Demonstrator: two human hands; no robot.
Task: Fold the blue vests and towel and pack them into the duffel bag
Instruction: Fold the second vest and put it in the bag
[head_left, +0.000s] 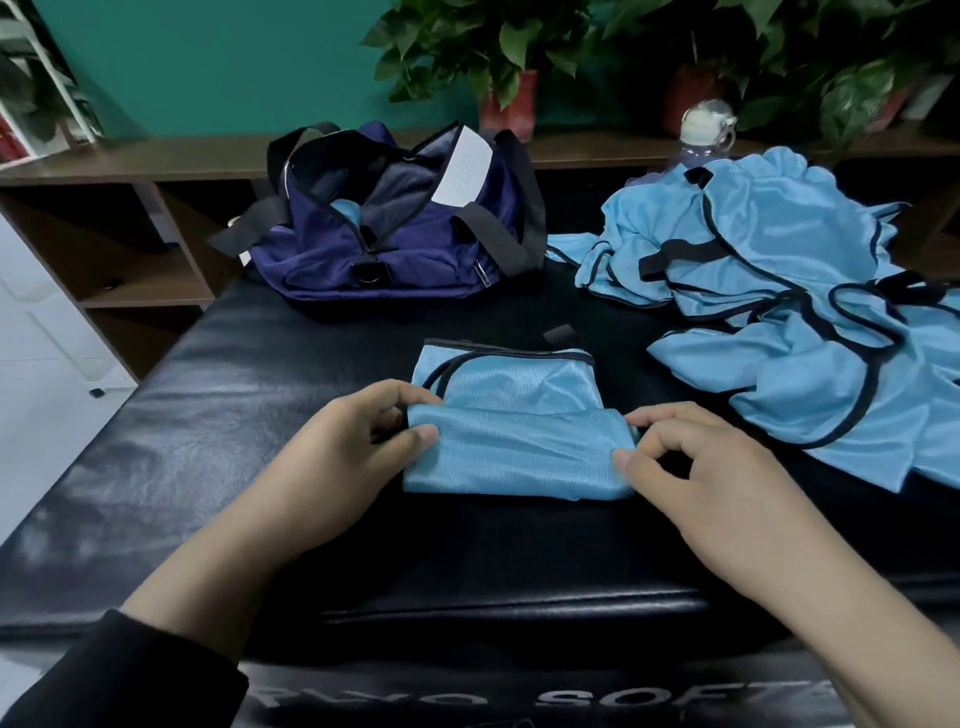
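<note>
A black padded mat (218, 395) is spread under everything, and white lettering is printed along its nearest edge. Just beyond that edge, near the mat's middle, a partly folded blue vest (511, 415) is laid flat, its near portion turned up over the rest. Its left edge is pinched by the left hand (332, 467), the thumb laid on top of the fold and the fingers curled round the edge beneath. Its right edge is pinched by the right hand (711, 483) between thumb and forefinger, the other fingers being loosely curled. A black sleeve (119, 675) is worn on the left arm.

Farther along the mat and to the right of the folded vest, a loose pile of blue vests (779, 291) with dark trim is heaped. At the mat's far left part, a navy duffel bag (395, 223) is set with its top unzipped and its black straps fallen to the sides; some light blue cloth can be seen inside it, though which item it is cannot be told. A white tag (463, 169) is seen at its opening.

Behind the pile, a clear bottle (706, 135) is stood upright. Beyond the mat, a brown shelf (130, 161) is placed against a green wall, and potted plants (498, 57) in red pots are set on it.
</note>
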